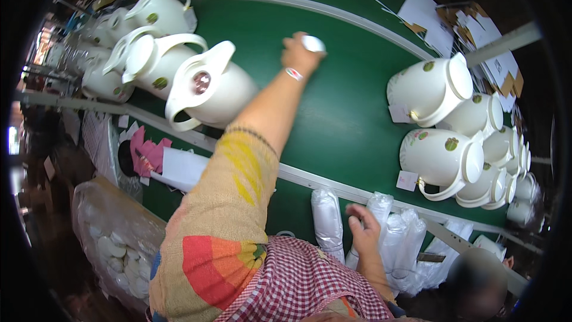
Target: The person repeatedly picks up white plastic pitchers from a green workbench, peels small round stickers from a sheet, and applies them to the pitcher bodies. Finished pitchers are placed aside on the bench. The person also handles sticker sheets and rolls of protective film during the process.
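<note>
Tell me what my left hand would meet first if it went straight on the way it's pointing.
Probably the long grey metal rail beyond the flat green work surface; the height of the left hand is unclear, so it might pass over.

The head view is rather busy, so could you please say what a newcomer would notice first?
The left hand, holding a round white lid over the green conveyor belt, likely draws the eye first. Next come white vacuum jugs: an open one at left, more grouped at right.
</note>
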Tool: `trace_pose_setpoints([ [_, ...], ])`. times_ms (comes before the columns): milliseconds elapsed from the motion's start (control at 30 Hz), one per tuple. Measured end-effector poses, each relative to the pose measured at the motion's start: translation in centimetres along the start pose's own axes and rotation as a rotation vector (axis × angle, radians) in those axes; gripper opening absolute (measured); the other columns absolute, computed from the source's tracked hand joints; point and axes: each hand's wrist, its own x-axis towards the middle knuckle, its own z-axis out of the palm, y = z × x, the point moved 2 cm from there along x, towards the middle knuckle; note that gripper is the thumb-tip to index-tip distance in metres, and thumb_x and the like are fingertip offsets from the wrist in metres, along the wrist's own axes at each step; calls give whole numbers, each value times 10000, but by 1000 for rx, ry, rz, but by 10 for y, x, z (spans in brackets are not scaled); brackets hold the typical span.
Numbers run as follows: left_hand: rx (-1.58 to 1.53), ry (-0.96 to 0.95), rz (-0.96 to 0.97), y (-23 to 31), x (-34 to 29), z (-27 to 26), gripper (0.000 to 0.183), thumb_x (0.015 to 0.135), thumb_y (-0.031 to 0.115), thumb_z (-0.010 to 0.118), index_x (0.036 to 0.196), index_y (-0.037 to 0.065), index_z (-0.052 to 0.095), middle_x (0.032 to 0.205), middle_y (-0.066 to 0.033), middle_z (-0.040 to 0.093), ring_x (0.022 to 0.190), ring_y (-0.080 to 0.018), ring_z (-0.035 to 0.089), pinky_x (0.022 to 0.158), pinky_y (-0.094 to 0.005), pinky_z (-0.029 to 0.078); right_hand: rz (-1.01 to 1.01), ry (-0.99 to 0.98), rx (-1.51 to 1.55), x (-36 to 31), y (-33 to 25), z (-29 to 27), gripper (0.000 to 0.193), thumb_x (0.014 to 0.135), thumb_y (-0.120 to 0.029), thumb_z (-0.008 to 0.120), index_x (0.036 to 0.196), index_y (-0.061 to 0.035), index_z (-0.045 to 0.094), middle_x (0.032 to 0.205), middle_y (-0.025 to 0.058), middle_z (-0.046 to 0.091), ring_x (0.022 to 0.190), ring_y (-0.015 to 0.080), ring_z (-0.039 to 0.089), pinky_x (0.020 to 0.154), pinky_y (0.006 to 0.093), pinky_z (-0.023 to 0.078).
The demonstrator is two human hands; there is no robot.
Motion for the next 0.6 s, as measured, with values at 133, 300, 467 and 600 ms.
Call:
trace_pose_setpoints([
  [133,-750,-453,446,37,-135,-11,896,542,180,898,1302,87,432,1287,-143,473,1192,-277,486,952,-385,469,-16,173,196,44,-29,14,620,923,-357,595,1422,-56,386,1435,122,425,1227,256,502,900,337,468],
  [300,-637,-794,791,14,-276,-102,871,611,241,857,1344,83,413,1366,-168,445,1270,-346,446,1040,-426,386,90,-259,982,30,-37,46,806,895,-540,547,1501,-126,214,1496,73,329,1344,282,396,1116,458,318],
  [467,-518,-552,842,-11,-305,-162,785,610,193,848,1278,60,458,1326,-187,480,1215,-387,487,1001,-440,418,11,-326,853,6,-83,99,909,800,-508,660,1484,-92,229,1427,106,393,1300,271,440,1078,421,369],
  [600,-267,-373,962,-30,-300,-218,807,637,351,848,1310,84,492,1389,-180,454,1290,-372,435,1051,-455,370,37,-358,682,10,-87,113,916,746,-445,685,1456,-47,266,1319,125,476,1209,249,508,998,383,435],
])
